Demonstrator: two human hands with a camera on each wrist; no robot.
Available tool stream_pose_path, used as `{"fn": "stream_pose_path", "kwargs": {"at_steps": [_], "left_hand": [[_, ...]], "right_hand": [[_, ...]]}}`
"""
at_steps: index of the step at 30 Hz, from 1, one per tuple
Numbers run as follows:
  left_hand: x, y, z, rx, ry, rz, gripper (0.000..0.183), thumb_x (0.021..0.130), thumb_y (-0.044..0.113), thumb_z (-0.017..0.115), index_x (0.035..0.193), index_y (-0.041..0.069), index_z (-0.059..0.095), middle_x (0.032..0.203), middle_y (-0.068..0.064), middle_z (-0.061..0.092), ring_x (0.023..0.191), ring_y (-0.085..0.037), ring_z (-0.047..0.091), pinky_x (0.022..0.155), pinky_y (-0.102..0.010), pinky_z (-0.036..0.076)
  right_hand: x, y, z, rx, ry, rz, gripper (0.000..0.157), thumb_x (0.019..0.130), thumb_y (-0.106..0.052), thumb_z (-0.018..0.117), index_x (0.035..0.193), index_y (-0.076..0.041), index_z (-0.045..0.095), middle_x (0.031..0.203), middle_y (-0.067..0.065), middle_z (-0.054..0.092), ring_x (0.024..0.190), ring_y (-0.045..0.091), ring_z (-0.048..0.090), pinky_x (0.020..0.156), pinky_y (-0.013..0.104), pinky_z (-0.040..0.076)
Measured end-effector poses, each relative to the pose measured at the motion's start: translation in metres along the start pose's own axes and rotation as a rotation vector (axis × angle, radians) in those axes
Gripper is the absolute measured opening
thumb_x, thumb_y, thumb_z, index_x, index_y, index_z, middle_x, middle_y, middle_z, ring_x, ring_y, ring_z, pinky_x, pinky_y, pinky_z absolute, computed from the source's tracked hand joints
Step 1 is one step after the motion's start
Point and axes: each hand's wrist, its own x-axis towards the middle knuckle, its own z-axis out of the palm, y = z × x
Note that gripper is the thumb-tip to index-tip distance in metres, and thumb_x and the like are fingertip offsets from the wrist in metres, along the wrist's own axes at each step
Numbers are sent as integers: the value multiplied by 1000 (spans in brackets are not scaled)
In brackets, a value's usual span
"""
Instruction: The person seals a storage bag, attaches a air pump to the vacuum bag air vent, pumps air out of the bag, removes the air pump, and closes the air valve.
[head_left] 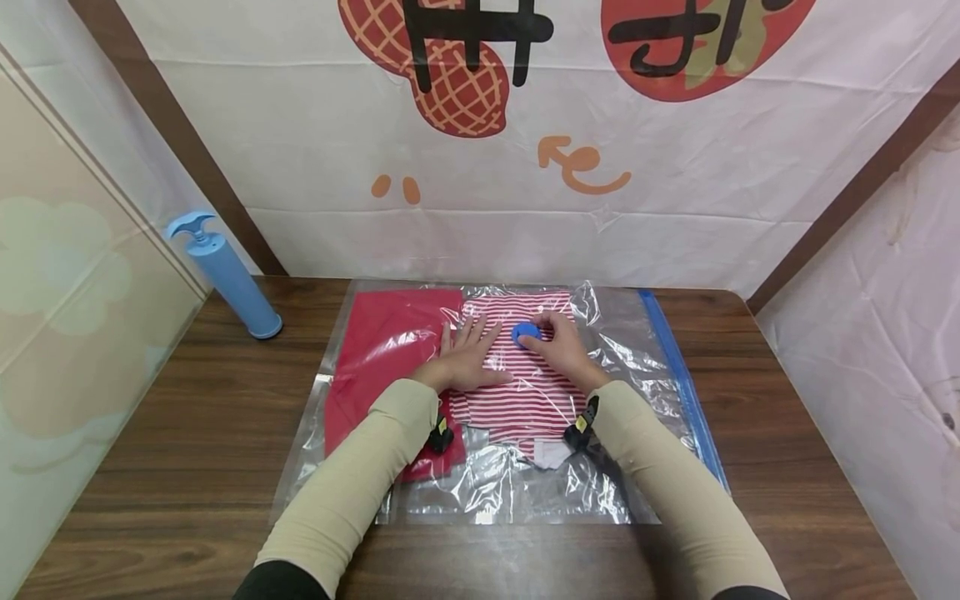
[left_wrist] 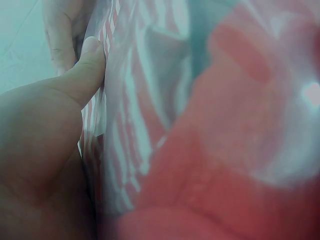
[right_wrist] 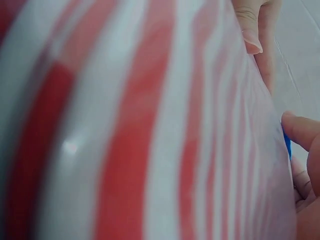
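Observation:
A clear plastic storage bag [head_left: 622,333] lies flat on the table with a red garment [head_left: 390,342] and a red-and-white striped garment [head_left: 525,408] inside it. My left hand [head_left: 468,362] rests on the bag with its fingers spread, over the striped cloth near the red one. With thumb and fingers my right hand [head_left: 562,350] grips the round blue valve cap [head_left: 526,333] on top of the bag. In the right wrist view the blue cap [right_wrist: 287,144] shows only as a sliver beside the right thumb [right_wrist: 300,131].
A light-blue hand pump [head_left: 236,283] stands at the back left of the wooden table [head_left: 172,417], leaning toward the side wall. The bag's blue zip edge [head_left: 682,375] runs along its right side. A printed cloth [head_left: 480,200] hangs behind the table.

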Motion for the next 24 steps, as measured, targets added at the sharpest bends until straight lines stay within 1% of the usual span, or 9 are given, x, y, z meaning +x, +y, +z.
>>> {"fn": "stream_pose_path", "kwargs": {"at_steps": [2,5,9,14,17,20,22,24], "left_hand": [[0,0,0,4,-1,0,103,93,67,57,165,22,-2,169,-7,-18,152,-28,-26,110,-54,-33],[1,0,1,7,0,-2,103,93,67,57,165,22,-2,169,-7,-18,152,-28,-26,110,-54,-33],[1,0,1,11,0,-9,103,93,67,57,165,22,-1,169,-7,-18,152,-28,-25,111,-55,-32],[1,0,1,11,-3,-19,103,92,67,58,165,23,0,169,-7,-17,152,-28,-24,111,-55,-31],[1,1,0,10,-1,-18,103,92,67,58,165,23,-1,169,-7,-17,153,-28,-24,111,-55,-31],[0,0,0,10,0,-14,103,93,67,57,165,24,-2,169,-7,-18,153,-28,-24,111,-55,-32],[1,0,0,9,-1,-10,103,93,67,57,165,23,-2,169,-7,-18,152,-28,-24,110,-55,-32],[0,0,0,10,-4,-10,103,93,67,57,165,24,-2,169,-6,-18,152,-27,-25,110,-55,-32]], "right_hand": [[0,0,0,-9,2,-7,35,90,-16,79,117,1,63,122,18,61,117,32,56,106,46,44],[0,0,1,-15,-3,-14,34,92,-13,76,120,1,65,127,18,60,121,32,55,109,47,42],[0,-1,0,-12,-17,-6,37,93,-11,72,129,-3,66,132,17,57,126,33,51,111,49,39],[-1,-2,-1,-16,-24,0,43,91,-10,68,133,-7,67,130,17,57,124,33,50,111,51,38],[-1,-3,-2,-15,-24,0,47,91,-11,69,138,-7,63,130,18,58,125,33,51,111,51,38],[0,-2,-1,-19,-24,9,53,93,-16,72,142,-5,58,132,19,58,127,33,51,113,49,38],[0,-2,-1,-18,-21,26,56,92,-20,76,142,-3,56,133,18,58,128,32,52,113,47,38],[0,-2,0,-15,-15,34,55,91,-21,78,137,-1,57,131,17,58,126,32,52,113,45,38]]}}
